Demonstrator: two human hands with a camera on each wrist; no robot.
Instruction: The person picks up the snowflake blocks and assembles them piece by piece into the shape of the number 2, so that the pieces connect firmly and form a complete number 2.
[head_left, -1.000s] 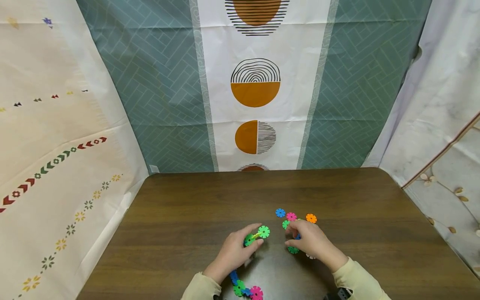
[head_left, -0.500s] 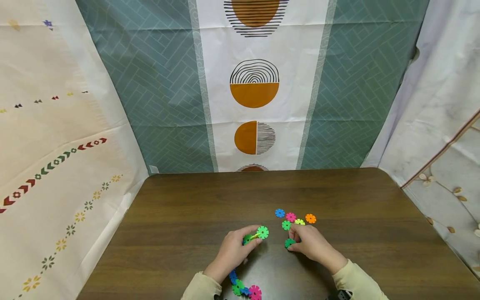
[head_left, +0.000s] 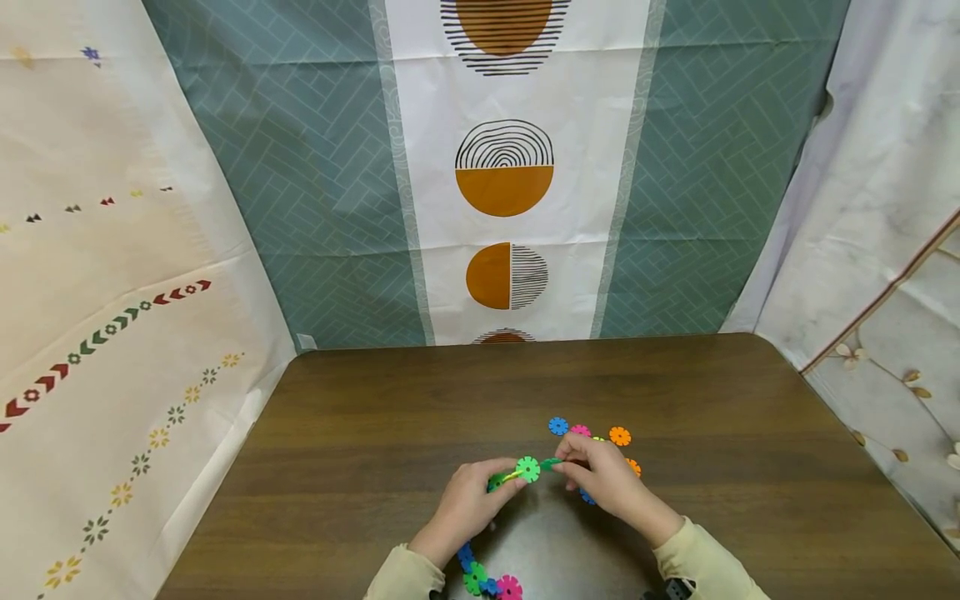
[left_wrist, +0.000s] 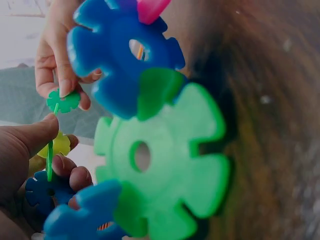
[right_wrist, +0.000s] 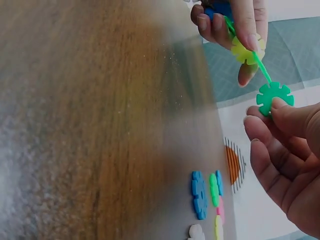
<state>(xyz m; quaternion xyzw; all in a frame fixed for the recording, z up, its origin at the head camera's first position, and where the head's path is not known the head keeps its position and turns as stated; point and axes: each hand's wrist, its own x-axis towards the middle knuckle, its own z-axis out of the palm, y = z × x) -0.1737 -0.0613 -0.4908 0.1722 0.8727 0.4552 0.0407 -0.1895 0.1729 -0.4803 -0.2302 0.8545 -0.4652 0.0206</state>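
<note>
My left hand (head_left: 471, 498) pinches a chain of interlocking notched plastic discs near its upper end. A light green disc (head_left: 528, 469) sticks out past the fingertips, and a yellow disc (right_wrist: 245, 52) sits behind it. The chain hangs below that hand through blue and green discs (head_left: 475, 577) to a pink disc (head_left: 510, 587). Between thumb and fingers, my right hand (head_left: 603, 477) pinches a darker green disc (right_wrist: 274, 97). Its edge meets the light green disc's rim, the two discs standing at an angle to each other.
Loose discs lie on the brown wooden table (head_left: 360, 467) beyond and under the right hand: a blue one (head_left: 558, 426), a pink one (head_left: 581, 431), an orange one (head_left: 620, 436) and several more. A patterned cloth (head_left: 337, 208) hangs behind the table's far edge.
The right hand has picked up the darker green disc from the table and carried it left to the light green disc at the chain's end. The left hand stays nearly in place.
</note>
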